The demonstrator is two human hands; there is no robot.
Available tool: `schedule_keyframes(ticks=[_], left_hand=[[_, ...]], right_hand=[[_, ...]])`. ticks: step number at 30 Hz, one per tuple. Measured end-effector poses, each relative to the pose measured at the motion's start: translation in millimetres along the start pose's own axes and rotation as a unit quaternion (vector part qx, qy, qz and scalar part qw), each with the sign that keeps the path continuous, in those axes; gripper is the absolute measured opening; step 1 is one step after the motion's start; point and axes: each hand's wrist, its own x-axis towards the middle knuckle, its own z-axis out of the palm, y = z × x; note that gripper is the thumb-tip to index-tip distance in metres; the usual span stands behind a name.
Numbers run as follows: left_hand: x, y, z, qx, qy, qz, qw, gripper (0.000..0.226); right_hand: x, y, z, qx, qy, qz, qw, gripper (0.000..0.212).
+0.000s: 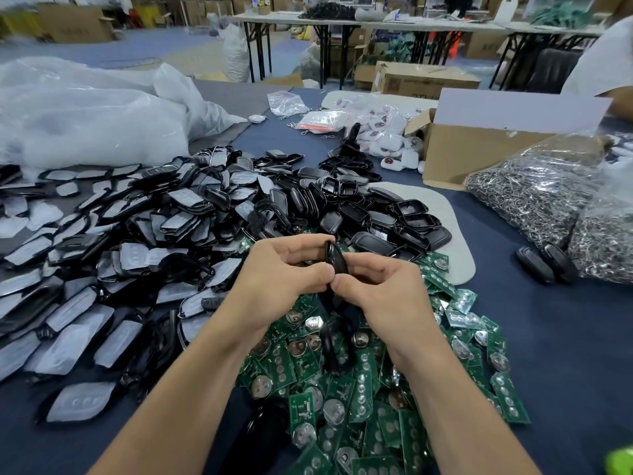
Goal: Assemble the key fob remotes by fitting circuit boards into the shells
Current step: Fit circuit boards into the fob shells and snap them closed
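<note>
My left hand (281, 269) and my right hand (380, 286) meet at the centre, both pinching one black key fob shell (335, 258) held on edge between the fingertips. Whether a board sits inside it is hidden. Under my hands lies a heap of green circuit boards (359, 382) with round coin cells. Black shell halves (380, 214) are piled just beyond my hands. To the left spreads a big pile of black front shells with grey button pads (137, 234).
Two assembled black fobs (544, 264) lie to the right beside clear bags of metal key rings (541, 197). An open cardboard box (479, 149) and bagged white remotes (387, 132) stand behind. Large white plastic bags (85, 121) fill the far left.
</note>
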Motion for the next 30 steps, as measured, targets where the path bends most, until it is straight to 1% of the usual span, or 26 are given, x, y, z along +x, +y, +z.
schedule_keyframes(ticks=[5, 8, 13, 17, 23, 24, 27, 28, 30], left_hand=[[-1, 0, -2, -0.009, -0.019, 0.007, 1.0, 0.041], [-2, 1, 0, -0.022, -0.021, 0.009, 1.0, 0.037], [-2, 1, 7, -0.028, 0.007, 0.01, 1.0, 0.021], [0, 0, 13, -0.015, 0.078, 0.025, 0.996, 0.022], [0, 1, 12, -0.025, 0.112, 0.038, 0.993, 0.032], [0, 2, 11, -0.027, 0.114, 0.04, 0.992, 0.031], [0, 3, 7, -0.037, 0.106, 0.046, 0.993, 0.028], [0, 4, 6, -0.034, 0.092, 0.05, 0.994, 0.027], [-1, 5, 5, -0.02, 0.061, 0.062, 0.996, 0.029]], right_hand=[[-1, -1, -2, -0.03, 0.004, -0.022, 0.999, 0.03], [-2, -1, -1, -0.073, 0.029, -0.042, 0.996, 0.036], [-9, -3, 5, -0.195, 0.073, -0.085, 0.974, 0.042], [-14, -4, 13, -0.26, 0.086, -0.135, 0.952, 0.046], [-15, -5, 16, -0.269, 0.109, -0.179, 0.94, 0.048], [-14, -5, 14, -0.253, 0.105, -0.175, 0.946, 0.045], [-6, -9, 4, -0.121, 0.055, -0.102, 0.986, 0.029], [-3, -9, 1, -0.085, 0.045, -0.077, 0.992, 0.026], [0, -9, -5, -0.064, 0.033, -0.057, 0.996, 0.023]])
